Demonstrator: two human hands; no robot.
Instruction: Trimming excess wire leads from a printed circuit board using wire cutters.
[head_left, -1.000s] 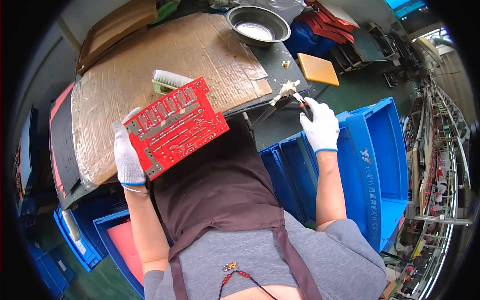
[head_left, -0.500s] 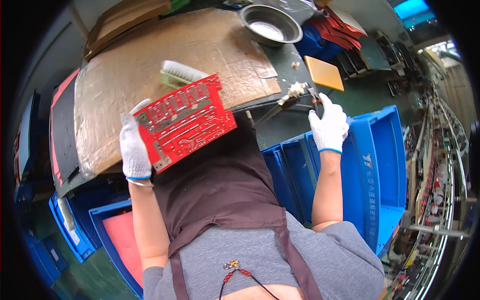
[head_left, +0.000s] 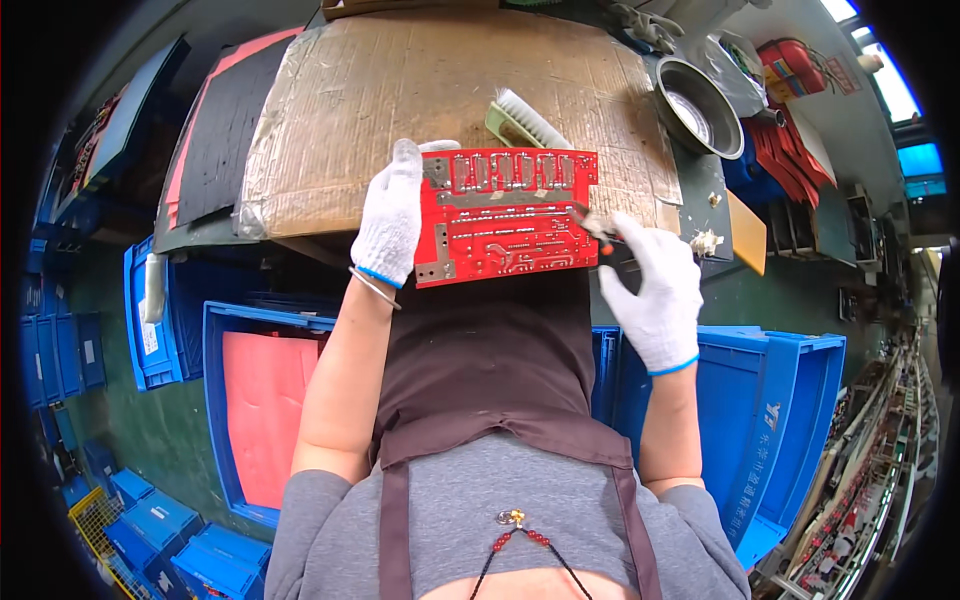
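A red circuit board (head_left: 510, 222) is held up in front of my apron, its soldered side facing me. My left hand (head_left: 388, 225), in a white knit glove, grips the board's left edge. In my gloved right hand (head_left: 660, 290) is a pair of small pliers (head_left: 600, 228) with orange-and-black handles. The jaws are at the board's right side; whether they touch it I cannot tell. Just behind the board, a green-backed brush (head_left: 530, 120) with white bristles lies on the cardboard sheet (head_left: 390, 90).
A metal bowl (head_left: 718, 112) stands at the table's far right. White scraps (head_left: 706, 243) and a yellow slab (head_left: 746, 235) are at the right edge. Blue crates (head_left: 730, 400) stand right of me; at left, a blue crate (head_left: 214, 400) holds a pink sheet (head_left: 265, 410).
My view has turned, shifting the table rightward in the picture. The board has become more level in front of me. My right hand has brought the pliers from the table's right edge to the board.
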